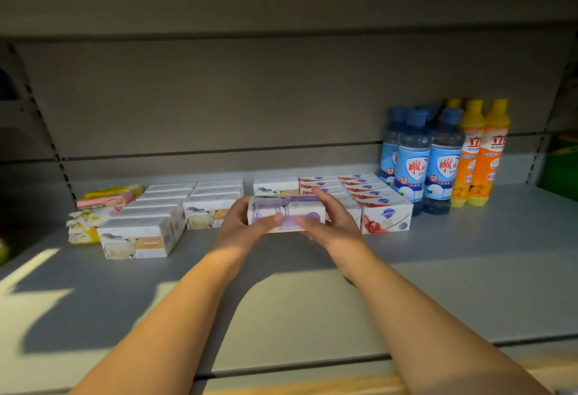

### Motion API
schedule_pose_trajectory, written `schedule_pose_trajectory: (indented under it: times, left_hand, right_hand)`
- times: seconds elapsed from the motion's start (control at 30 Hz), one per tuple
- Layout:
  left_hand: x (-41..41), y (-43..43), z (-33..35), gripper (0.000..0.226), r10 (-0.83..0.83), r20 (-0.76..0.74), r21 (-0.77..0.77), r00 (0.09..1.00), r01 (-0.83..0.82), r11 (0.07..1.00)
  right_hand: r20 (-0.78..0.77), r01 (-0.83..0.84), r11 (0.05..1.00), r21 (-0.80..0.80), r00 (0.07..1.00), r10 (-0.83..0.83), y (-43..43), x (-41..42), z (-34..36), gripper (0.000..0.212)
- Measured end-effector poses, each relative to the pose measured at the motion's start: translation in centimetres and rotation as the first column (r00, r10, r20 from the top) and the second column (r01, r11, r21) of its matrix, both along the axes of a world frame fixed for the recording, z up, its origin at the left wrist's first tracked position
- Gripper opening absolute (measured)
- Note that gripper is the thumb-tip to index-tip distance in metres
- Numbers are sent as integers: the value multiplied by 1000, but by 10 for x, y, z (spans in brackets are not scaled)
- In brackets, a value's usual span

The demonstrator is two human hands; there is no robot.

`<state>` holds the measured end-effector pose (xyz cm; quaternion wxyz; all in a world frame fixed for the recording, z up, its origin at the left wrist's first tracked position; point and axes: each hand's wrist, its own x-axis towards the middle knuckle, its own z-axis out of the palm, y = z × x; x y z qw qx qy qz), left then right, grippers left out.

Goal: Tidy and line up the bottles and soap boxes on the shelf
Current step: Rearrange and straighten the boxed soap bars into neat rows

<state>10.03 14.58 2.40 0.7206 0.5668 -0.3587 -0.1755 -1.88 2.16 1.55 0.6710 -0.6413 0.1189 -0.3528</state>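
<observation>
Covering both ends and the lower front of the purple soap box [286, 208], the left hand [240, 222] and right hand [330, 219] grip it, thumbs on its face; whether it touches the shelf [469, 254] I cannot tell. Open shelf surface stretches nearer, up to the front edge. The box's long axis runs left-right, printed face near, between cream soap boxes [212, 207] and red soap boxes [386, 218].

Centre soap box [286, 213]: white, purple animal drawing, purple band. Left soap boxes [137, 240]: white, beige-orange band. Right soap boxes [386, 218]: white and red, blue emblem. Blue bottles [413, 160]: blue caps, blue-white labels. Orange bottles [481, 150]: yellow caps. Shelf [469, 269]: grey.
</observation>
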Motion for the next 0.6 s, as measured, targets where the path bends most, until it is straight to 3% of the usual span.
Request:
schedule_pose_trajectory:
  times: [0.07, 0.13, 0.2, 0.3, 0.37, 0.5, 0.6]
  left_hand:
    - [-2, 3, 2, 64, -1, 85, -3, 996, 2, 1000]
    - [-2, 7, 4, 66, -23, 144, -20, 989, 27, 999]
    - [-1, 11, 4, 78, -55, 152, -37, 987, 62, 997]
    - [-5, 11, 1, 92, -127, 197, 5, 972, 128, 992]
    - [-9, 9, 0, 85, -116, 216, 32, 969, 111, 993]
    - [-8, 8, 2, 46, 87, 376, 86, 923, -128, 988]
    - [-7, 7, -1, 35, 57, 294, 91, 954, -88, 992]
  right_hand:
    - [53, -84, 994, 69, 995, 80, -4, -1, 1, 56]
    - [194, -286, 923, 258, 951, 241, -5, -3, 3, 64]
    - [221, -343, 865, 367, 935, 277, -6, -5, 6, 61]
    - [159, -260, 825, 502, 965, 207, -5, -8, 12, 33]
    - [57, -172, 823, 542, 984, 169, -4, -9, 13, 24]
    - [-238, 23, 918, 396, 968, 79, -5, -10, 14, 35]
    - [-272, 84, 924, 373, 962, 23, -3, -7, 15, 45]
